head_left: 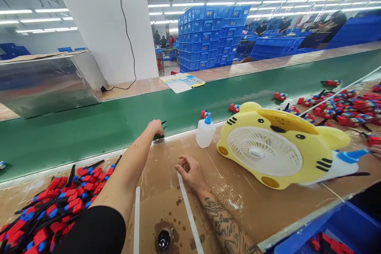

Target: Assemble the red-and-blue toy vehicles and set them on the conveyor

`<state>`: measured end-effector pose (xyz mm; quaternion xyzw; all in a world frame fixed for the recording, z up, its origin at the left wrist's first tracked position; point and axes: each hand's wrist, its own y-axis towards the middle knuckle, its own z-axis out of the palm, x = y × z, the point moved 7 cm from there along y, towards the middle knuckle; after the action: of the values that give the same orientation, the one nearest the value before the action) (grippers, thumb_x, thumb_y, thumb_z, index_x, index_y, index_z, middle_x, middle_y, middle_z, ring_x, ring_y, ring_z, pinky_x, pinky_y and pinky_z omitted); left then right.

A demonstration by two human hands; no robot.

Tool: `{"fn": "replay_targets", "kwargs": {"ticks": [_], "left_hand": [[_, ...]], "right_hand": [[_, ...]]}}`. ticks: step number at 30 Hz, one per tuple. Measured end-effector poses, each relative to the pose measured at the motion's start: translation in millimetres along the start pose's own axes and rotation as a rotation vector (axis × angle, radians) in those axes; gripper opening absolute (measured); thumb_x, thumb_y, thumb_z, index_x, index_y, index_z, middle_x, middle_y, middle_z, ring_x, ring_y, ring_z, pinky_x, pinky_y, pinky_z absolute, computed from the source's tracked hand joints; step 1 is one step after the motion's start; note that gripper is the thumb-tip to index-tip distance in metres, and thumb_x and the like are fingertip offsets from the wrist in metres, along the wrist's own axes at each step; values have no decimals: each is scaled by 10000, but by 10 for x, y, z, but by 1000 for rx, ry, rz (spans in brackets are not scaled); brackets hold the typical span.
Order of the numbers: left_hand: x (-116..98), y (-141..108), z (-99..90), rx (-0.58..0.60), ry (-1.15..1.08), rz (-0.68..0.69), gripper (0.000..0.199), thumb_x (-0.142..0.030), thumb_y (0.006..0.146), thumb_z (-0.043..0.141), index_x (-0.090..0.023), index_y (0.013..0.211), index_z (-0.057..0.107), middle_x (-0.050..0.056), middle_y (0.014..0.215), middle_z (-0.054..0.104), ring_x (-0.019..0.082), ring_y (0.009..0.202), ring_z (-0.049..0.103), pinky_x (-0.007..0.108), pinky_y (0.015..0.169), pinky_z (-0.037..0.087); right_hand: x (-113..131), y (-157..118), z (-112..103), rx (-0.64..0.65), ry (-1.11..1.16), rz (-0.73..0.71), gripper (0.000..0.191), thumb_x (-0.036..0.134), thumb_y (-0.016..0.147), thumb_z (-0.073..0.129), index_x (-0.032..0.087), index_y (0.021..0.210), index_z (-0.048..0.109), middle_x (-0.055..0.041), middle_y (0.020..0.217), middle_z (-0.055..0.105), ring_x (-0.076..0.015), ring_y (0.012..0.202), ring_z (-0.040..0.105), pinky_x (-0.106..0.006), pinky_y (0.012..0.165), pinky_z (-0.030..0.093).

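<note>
My left hand point(156, 127) reaches out over the near edge of the green conveyor belt, its fingers closed. A thin black end point(163, 122) pokes out beside the fingers; the rest of what they hold is hidden. My right hand point(190, 171) rests above the brown worktop, fingers curled and thumb apart, with nothing visible in it. Just beyond it stands a white squeeze bottle point(205, 133) with a blue tip. Beside my left forearm lies a heap of small red and blue toy parts point(71, 198) with black sticks.
A yellow animal-faced fan point(264, 151) lies on the worktop at right, a second blue-tipped bottle point(345, 162) partly behind it. More red and blue parts point(351, 107) are heaped at far right. The green belt point(125, 121) runs across; a black cup point(164, 239) sits nearest me.
</note>
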<state>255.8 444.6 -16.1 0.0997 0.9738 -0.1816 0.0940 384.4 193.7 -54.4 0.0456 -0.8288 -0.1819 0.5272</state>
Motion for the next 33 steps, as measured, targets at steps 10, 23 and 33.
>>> {"fn": "replay_targets", "kwargs": {"ticks": [10,23,33], "left_hand": [[21,140,60,-53,85,23,413,-383,916,639,-153,1249,557,98,1174,622,221,990,637,404,847,543],[1007,-2488,602,-132,334,449,235,-144,754,636,-173,985,661,129,963,655,294,906,621,385,796,480],[1348,-2829,908,-365,338,415,174,-179,923,540,-102,892,693,182,929,664,299,935,606,431,738,463]], "right_hand": [[-9,23,19,22,20,12,315,493,848,663,203,973,668,-4,712,605,-178,683,568,-296,669,453],[-118,-45,26,-21,23,142,400,574,808,616,190,887,697,-20,628,644,-205,566,581,-314,547,469],[1442,685,1420,323,-140,-303,368,522,889,527,215,730,652,-31,665,655,-201,636,600,-308,646,468]]}}
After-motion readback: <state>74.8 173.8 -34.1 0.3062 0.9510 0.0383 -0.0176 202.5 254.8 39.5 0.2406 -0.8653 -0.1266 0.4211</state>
